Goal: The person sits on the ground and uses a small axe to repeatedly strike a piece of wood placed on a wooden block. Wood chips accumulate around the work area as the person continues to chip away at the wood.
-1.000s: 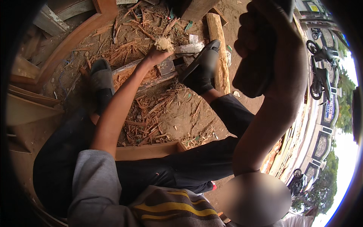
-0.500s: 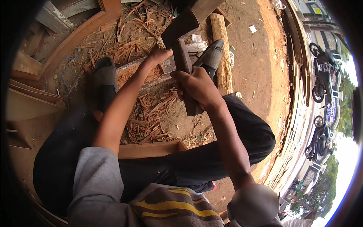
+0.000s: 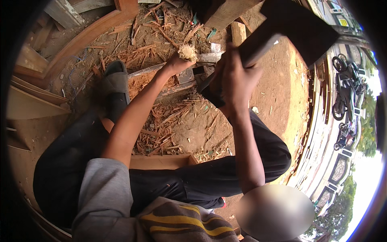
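My right hand (image 3: 240,80) is wrapped round the wooden handle of a hatchet (image 3: 300,32). Its broad dark head is raised to the upper right, slightly blurred by motion. Further left, my left hand (image 3: 179,64) closes round an upright chisel-like tool (image 3: 187,52). Only the frayed, pale wooden top of that tool shows; its lower end is hidden. Beneath and beside my left hand lies a reddish-brown timber (image 3: 143,78) with a rough, chopped-out surface.
Splintered wood chips (image 3: 155,137) litter the dirt. My sandalled left foot (image 3: 115,82) stands beside the timber. A thick beam (image 3: 229,12) lies at the far side, wooden frames (image 3: 52,68) at left, stacked planks (image 3: 318,121) at right. Motorbikes (image 3: 344,86) stand beyond.
My right hand has swung the hatchet up and to the right, away from the chisel-like tool. The tool's frayed top now shows. My left hand keeps its grip, shifted slightly in view.
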Tool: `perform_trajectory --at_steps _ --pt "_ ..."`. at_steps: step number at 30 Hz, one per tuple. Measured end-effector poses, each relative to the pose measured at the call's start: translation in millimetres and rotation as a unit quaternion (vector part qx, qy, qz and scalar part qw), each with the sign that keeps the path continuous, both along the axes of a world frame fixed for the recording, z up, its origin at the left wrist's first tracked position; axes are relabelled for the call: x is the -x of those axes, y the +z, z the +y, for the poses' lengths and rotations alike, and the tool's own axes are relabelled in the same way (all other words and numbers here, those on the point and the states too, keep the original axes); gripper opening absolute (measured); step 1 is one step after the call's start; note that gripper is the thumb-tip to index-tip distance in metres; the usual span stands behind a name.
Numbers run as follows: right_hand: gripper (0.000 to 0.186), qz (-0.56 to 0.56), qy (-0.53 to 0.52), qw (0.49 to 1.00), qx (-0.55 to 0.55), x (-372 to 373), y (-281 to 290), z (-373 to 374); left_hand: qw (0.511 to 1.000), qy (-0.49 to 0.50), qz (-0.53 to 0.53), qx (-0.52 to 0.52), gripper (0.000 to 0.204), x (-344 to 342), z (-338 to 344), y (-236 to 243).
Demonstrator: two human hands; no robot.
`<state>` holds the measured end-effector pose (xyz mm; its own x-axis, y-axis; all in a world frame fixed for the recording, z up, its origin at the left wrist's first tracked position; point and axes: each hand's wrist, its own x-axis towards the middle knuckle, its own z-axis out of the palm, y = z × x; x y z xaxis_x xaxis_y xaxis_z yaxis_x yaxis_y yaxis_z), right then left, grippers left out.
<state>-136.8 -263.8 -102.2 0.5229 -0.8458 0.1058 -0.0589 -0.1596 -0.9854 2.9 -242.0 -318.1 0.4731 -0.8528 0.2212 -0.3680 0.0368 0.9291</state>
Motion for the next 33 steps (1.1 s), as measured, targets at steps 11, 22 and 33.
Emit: perform_trajectory --at_steps 11,22,33 --pt "0.025 0.243 0.111 0.957 -0.116 32.2 79.3 -12.9 0.998 0.003 0.036 -0.044 0.020 0.3 -4.8 9.9" --pt "0.022 0.040 0.070 0.996 0.036 5.7 -13.5 -8.8 0.999 0.002 0.028 -0.043 0.020 6.5 -1.8 5.6" --pt "0.018 0.224 0.109 0.890 -0.383 90.8 -62.9 4.9 0.996 0.066 0.047 -0.029 0.029 11.5 3.1 15.2"
